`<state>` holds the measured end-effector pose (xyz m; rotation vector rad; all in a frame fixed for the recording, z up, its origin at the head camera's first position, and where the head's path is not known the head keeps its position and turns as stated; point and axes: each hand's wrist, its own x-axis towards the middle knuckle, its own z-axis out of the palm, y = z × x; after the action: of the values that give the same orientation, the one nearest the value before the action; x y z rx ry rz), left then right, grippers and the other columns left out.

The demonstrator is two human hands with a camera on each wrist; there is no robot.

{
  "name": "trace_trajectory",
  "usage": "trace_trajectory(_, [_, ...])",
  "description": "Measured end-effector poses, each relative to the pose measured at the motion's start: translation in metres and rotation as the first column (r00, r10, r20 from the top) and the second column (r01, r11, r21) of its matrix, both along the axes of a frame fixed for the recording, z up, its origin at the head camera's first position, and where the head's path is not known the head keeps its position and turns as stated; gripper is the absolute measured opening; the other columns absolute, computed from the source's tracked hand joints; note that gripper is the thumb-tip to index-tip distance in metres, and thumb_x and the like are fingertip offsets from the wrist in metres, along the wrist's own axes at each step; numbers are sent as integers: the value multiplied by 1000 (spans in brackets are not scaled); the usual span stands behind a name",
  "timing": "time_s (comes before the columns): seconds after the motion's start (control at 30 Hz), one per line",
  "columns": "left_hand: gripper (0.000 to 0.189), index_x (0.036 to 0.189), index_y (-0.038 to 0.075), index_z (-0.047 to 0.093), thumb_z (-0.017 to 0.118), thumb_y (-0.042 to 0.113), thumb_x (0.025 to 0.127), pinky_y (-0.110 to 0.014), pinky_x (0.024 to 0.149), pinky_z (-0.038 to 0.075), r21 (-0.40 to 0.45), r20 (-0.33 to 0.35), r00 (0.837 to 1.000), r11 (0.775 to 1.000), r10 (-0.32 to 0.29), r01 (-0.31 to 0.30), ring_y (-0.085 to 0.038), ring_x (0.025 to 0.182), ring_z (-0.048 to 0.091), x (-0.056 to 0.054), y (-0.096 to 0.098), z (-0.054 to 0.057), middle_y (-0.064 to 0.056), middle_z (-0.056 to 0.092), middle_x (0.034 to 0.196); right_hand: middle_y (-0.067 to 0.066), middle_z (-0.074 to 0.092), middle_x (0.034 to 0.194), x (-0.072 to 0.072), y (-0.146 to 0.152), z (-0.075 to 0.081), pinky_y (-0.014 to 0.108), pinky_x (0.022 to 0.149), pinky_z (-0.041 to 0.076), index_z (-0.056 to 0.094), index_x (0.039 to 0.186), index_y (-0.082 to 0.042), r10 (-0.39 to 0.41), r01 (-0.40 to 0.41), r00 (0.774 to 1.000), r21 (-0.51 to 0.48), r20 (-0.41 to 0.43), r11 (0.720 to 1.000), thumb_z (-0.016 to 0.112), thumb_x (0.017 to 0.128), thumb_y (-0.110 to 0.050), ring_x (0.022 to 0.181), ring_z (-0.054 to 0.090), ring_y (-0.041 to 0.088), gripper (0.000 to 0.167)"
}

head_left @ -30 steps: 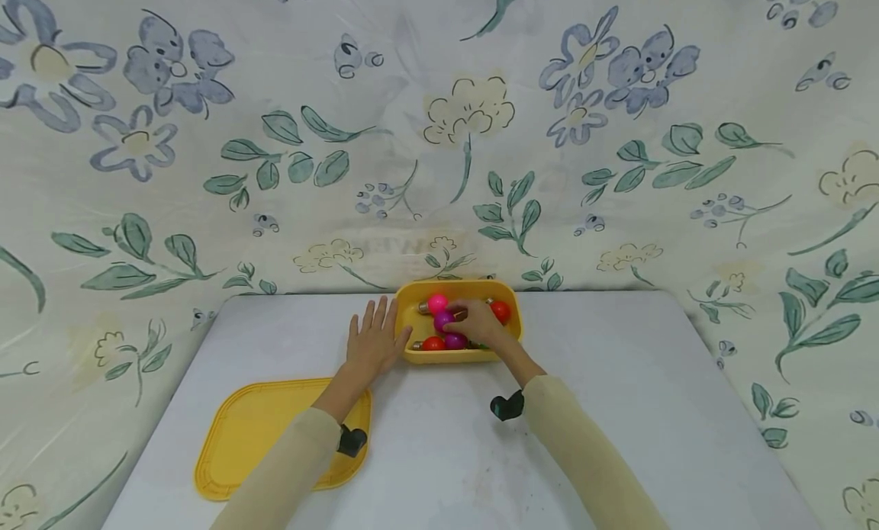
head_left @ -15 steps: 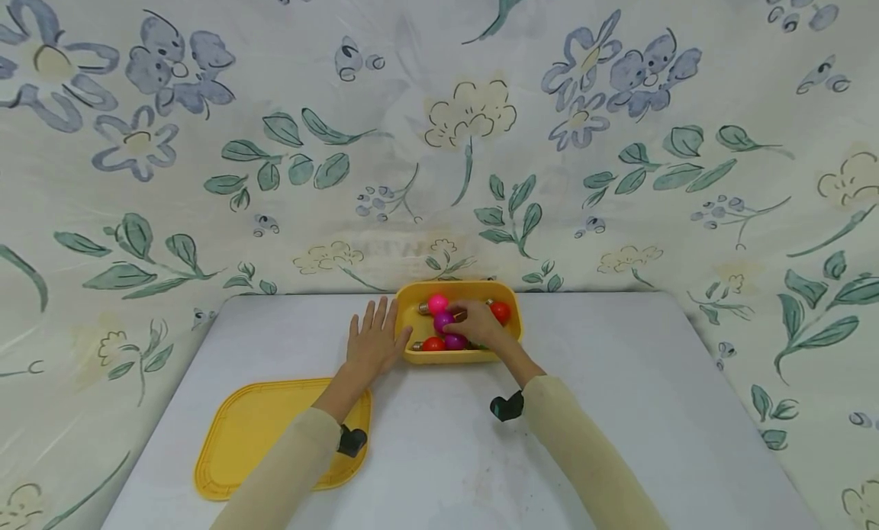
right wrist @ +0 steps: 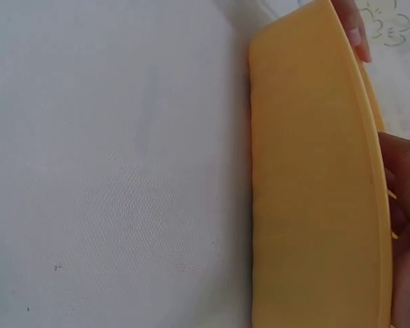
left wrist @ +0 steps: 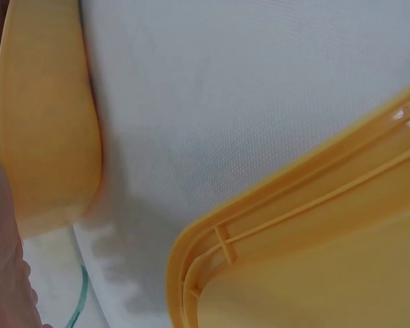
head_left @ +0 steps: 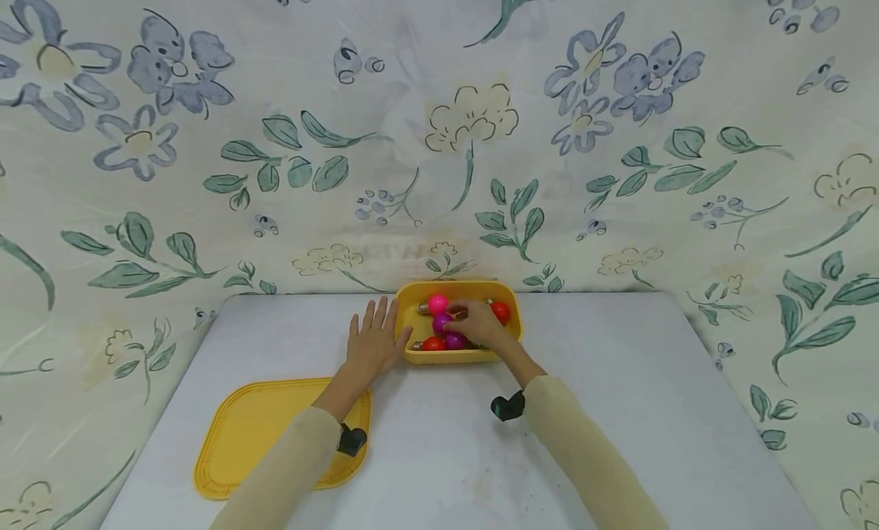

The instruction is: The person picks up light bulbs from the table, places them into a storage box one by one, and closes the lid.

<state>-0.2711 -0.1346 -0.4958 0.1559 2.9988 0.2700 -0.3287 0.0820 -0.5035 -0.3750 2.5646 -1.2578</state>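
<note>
A deep yellow bin (head_left: 458, 356) at the table's far edge holds several coloured toy light bulbs with screw bases. My right hand (head_left: 479, 324) reaches into it, thumb and fingers pinching a purple light bulb (head_left: 442, 323). Around that one lie a pink bulb (head_left: 438, 304), a red bulb (head_left: 433, 344), a second purple bulb (head_left: 455, 341) and another red bulb (head_left: 500, 312). With fingers spread, my left hand (head_left: 373, 345) rests against the bin's left side. In the right wrist view, the bin wall (right wrist: 314, 178) hides most of the right hand's fingers.
A shallow yellow tray or lid (head_left: 261, 431) lies on the white table (head_left: 439, 446) at the near left, partly under the left forearm. Behind the table hangs a floral cloth (head_left: 412, 133), close to the bin's back edge.
The pinched purple bulb has shifted very slightly left within the bin. Both hands stay in almost the same place.
</note>
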Motion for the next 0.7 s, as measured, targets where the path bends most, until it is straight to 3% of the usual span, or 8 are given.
trace_trajectory(0.3, [72,159,2,13,32,47,106,-60,117,5,18,-4,1000,1000,-10,10,-39,150,2,0,0,1,-20,10,165,8,67,122,2,9,9,36,92,54,67,125,-6,-24,18,994,-54,-111,998,69,96,-21,113,60,27,33])
trace_trajectory(0.7, [70,159,2,17,34,45,106,-60,117,6,24,-33,999,999,-31,31,-41,150,7,4,-3,3,-22,13,163,11,70,112,27,20,25,37,89,55,68,118,1,-28,-1,974,-129,-224,992,68,96,-13,102,66,28,26])
